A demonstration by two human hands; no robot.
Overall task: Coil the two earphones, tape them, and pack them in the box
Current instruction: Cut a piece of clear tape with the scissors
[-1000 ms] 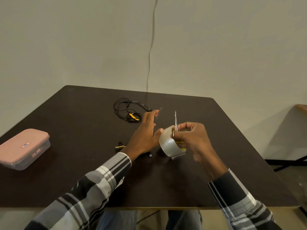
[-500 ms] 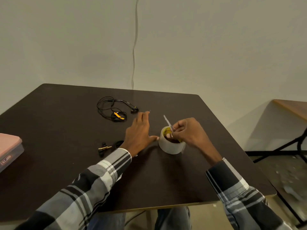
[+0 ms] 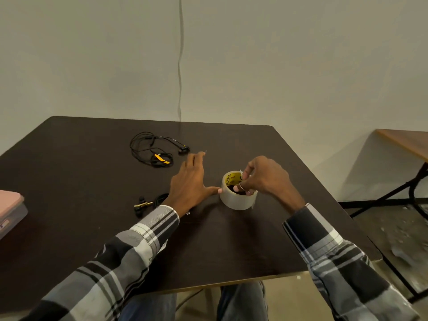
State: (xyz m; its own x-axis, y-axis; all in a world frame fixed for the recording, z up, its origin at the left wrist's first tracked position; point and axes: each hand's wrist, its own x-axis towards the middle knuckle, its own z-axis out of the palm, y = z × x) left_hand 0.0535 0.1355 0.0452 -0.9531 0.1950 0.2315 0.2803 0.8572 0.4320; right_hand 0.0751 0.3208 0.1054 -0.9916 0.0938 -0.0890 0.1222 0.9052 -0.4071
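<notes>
Head view is showing the right hand (image 3: 261, 179) pinching the tape roll (image 3: 238, 191) near the table's (image 3: 231, 251) right edge, while the left hand (image 3: 192, 181), fingers straight, is steadying it with its thumb. Keeping the roll braced should help in freeing a strip. A coiled earphone (image 3: 148, 203) is lying beside the left wrist. Toward the far edge, another earphone (image 3: 155, 149) is lying loose. At the left edge, the pink-lidded box (image 3: 10, 214) is sitting closed, its contents hidden.

Dark surface (image 3: 81, 228) lay bare at front & far left. Tape roll (image 3: 238, 193) blocked centre-right; earphones (image 3: 152, 149) sat behind, box (image 3: 10, 209) at left edge.
</notes>
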